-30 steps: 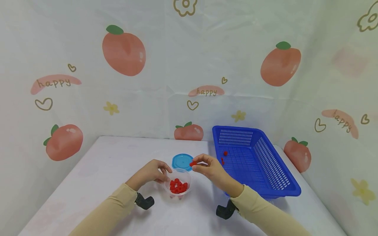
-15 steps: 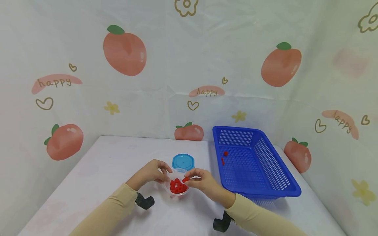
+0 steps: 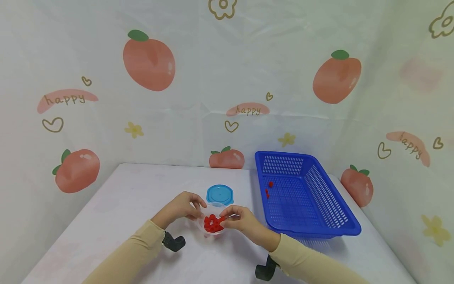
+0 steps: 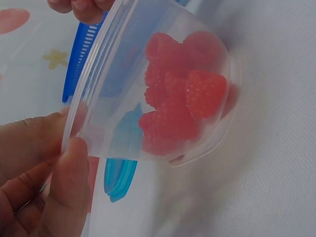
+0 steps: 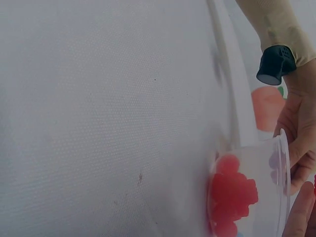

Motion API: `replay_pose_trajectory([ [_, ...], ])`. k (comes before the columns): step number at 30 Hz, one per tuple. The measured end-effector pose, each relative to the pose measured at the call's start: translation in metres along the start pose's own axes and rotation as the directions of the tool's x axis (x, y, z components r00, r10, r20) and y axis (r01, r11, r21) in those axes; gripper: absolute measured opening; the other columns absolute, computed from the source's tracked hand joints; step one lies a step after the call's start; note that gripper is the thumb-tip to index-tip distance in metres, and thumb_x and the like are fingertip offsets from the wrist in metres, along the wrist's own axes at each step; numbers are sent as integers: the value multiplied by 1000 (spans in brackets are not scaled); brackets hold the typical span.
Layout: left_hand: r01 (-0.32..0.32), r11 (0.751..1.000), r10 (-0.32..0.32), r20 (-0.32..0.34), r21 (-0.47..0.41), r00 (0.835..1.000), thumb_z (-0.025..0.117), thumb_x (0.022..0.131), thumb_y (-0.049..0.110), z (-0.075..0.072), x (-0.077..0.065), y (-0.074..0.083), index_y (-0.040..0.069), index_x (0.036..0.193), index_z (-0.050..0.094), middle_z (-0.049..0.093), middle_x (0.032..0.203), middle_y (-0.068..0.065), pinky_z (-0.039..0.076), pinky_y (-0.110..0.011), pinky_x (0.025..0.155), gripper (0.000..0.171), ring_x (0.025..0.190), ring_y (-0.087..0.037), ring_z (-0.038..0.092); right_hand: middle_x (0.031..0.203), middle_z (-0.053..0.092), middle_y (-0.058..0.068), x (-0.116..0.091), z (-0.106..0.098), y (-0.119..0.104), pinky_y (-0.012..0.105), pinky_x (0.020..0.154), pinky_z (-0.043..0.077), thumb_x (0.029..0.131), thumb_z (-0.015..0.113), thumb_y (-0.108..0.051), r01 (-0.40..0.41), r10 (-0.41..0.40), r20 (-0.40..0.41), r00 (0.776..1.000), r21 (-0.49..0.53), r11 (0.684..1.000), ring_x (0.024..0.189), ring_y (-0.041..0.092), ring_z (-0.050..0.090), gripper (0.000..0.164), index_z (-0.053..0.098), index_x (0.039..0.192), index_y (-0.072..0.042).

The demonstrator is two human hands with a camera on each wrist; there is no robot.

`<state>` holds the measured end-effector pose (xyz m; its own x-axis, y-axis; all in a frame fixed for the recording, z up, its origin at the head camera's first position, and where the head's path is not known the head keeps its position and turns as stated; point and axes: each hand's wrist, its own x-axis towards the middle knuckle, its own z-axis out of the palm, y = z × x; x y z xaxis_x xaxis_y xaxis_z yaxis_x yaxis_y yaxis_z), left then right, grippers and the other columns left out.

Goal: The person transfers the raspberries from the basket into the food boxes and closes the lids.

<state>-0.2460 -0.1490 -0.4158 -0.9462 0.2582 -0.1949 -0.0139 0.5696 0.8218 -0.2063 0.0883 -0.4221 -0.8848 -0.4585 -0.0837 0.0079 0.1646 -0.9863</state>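
Observation:
In the head view a clear plastic container [image 3: 213,208] stands on the table with several red raspberries [image 3: 212,225] in its bottom. My left hand [image 3: 184,206] pinches the container's rim at its left side; the left wrist view shows thumb and finger on either side of that rim. At the right side of the container, my right hand [image 3: 244,225] holds a raspberry [image 5: 314,184] between thumb and fingers, right by the rim. Most of that raspberry is hidden by the fingers.
Just behind the container lies a blue lid [image 3: 220,194] on the white table [image 3: 152,181]. To the right stands a large blue basket [image 3: 306,230] with a few small red pieces [image 3: 271,184] near its left wall. A printed cloth hangs behind.
My right hand has moved left and down from above the lid to the container's right rim, carrying the raspberry. My left hand has stayed on the rim.

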Motion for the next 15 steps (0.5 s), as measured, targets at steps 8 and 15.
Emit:
replay_pose_trajectory([
  [8, 2, 1000, -2, 3, -12, 1000, 77, 77, 5, 0, 0, 0, 3, 101, 70, 58, 80, -7, 59, -28, 62, 25, 61, -16, 59, 106, 67, 11, 0, 0, -1, 34, 86, 57, 85, 70, -7, -4, 4, 0, 1000, -16, 1000, 89, 15, 66, 33, 60, 112, 10],
  [15, -4, 1000, 4, 6, -10, 1000, 78, 77, 6, 0, 1, -1, 4, 100, 71, 58, 81, -7, 59, -28, 62, 25, 62, -16, 60, 104, 68, 9, -1, 0, -2, 33, 85, 57, 85, 71, -7, -11, 11, -1, 1000, -8, 1000, 88, 15, 66, 34, 60, 112, 10],
])
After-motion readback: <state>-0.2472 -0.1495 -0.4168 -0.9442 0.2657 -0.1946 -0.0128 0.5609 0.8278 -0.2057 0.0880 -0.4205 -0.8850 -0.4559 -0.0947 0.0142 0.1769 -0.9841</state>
